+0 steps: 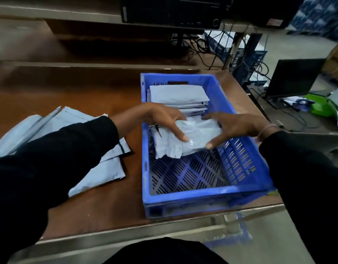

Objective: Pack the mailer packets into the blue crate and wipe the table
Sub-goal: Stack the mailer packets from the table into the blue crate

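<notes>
Hands together: our left hand (164, 121) and right hand (238, 126) grip a crinkled pale-grey mailer packet (185, 140) over the blue crate (202, 195) on the brown worktop (99, 88). Stacked packets (177, 96) fill its far end; loose packets (99, 174) lie left, half hidden under our sleeve (50, 164).

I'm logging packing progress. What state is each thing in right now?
Blue crate: on table, partly filled.
Stacked packets: in crate's far end.
Held packet: over crate, both hands on it.
Loose packets: on table, unpacked.
Left hand: holding packet.
Right hand: holding packet.
</notes>
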Demonstrator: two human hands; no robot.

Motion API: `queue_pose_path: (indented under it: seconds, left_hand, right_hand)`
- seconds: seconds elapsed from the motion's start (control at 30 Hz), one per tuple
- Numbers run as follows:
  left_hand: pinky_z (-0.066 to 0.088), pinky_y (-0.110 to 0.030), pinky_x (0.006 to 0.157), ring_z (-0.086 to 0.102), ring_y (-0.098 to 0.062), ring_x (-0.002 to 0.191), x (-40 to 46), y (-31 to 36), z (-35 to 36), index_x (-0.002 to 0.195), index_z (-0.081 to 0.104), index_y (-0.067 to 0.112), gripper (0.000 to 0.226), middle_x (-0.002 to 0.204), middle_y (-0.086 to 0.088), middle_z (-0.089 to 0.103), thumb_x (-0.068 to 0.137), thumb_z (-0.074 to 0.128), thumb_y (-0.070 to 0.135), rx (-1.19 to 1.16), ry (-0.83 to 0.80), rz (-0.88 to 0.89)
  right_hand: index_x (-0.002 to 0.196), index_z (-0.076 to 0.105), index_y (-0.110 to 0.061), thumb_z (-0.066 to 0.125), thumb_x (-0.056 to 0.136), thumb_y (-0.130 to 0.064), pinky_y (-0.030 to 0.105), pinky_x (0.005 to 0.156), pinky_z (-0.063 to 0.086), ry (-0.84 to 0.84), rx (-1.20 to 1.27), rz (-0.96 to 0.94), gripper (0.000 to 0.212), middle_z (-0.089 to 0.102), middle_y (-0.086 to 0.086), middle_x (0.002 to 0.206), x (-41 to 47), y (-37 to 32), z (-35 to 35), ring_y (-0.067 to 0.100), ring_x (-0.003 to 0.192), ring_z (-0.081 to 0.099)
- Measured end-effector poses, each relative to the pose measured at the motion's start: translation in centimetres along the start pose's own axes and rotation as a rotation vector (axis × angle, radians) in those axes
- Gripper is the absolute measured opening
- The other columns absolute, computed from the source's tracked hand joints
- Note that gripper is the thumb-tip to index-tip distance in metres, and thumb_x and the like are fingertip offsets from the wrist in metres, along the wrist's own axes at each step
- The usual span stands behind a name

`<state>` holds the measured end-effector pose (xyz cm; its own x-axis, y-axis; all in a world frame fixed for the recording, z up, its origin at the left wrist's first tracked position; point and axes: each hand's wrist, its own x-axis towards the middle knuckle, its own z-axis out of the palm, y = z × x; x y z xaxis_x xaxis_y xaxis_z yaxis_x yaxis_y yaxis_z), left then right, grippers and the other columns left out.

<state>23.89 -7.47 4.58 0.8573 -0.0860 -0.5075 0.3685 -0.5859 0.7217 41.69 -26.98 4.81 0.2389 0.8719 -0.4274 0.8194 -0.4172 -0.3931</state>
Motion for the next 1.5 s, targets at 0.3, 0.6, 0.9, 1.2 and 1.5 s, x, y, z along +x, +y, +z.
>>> queue_pose_path:
  seconds: [0.3,0.6,0.9,1.2,1.5]
  left_hand:
    - [0.036,-0.039,0.117,0.038,-0.026,0.146,5.5,-1.6,3.1,0.159,0.028,0.015,0.101,0.164,-0.003,0.033,0.083,0.074,0.063,0.550,-0.048,-0.243]
    - [0.052,-0.040,0.083,0.063,-0.033,0.110,6.5,-2.5,4.6,0.126,0.062,0.007,0.056,0.125,-0.012,0.064,0.101,0.051,0.056,1.012,0.039,-0.229]
    - [0.045,-0.036,0.072,0.063,-0.032,0.107,6.4,-1.8,4.0,0.126,0.058,0.008,0.036,0.129,-0.015,0.058,0.103,0.057,0.036,1.092,0.219,-0.175]
    - [0.043,-0.033,0.062,0.055,-0.026,0.072,6.6,-2.3,3.6,0.078,0.049,0.011,0.026,0.103,-0.018,0.068,0.100,0.060,0.019,0.914,0.335,-0.209]
    - [0.038,-0.027,0.048,0.048,-0.013,0.050,6.2,-1.5,3.8,0.067,0.048,0.014,0.048,0.060,0.000,0.051,0.091,0.072,0.047,0.794,0.260,-0.276]
  right_hand:
    - [0.148,0.032,-0.036,0.072,0.039,-0.091,0.045,0.115,0.035,-0.224,-0.283,0.165,0.129,0.036,0.005,0.144,4.2,1.2,5.2,0.029,0.136,0.041]
    - [0.142,0.050,-0.036,0.050,0.044,-0.103,0.039,0.111,0.040,-0.188,-0.341,0.092,0.118,0.041,0.009,0.127,5.1,2.0,6.1,0.034,0.128,0.048]
    - [0.142,0.052,-0.019,0.059,0.090,-0.060,0.041,0.099,0.047,0.010,-0.381,0.006,0.066,0.058,0.013,0.128,4.6,1.4,5.8,0.033,0.120,0.056]
    - [0.134,0.058,-0.014,0.075,0.083,-0.047,0.038,0.089,0.049,0.154,-0.464,0.024,0.063,0.058,0.014,0.123,4.9,1.2,5.6,0.035,0.116,0.057]
    - [0.104,0.063,-0.006,0.082,0.074,-0.049,0.031,0.067,0.040,0.239,-0.414,0.053,0.055,0.065,0.016,0.105,6.0,1.3,6.7,0.035,0.097,0.063]
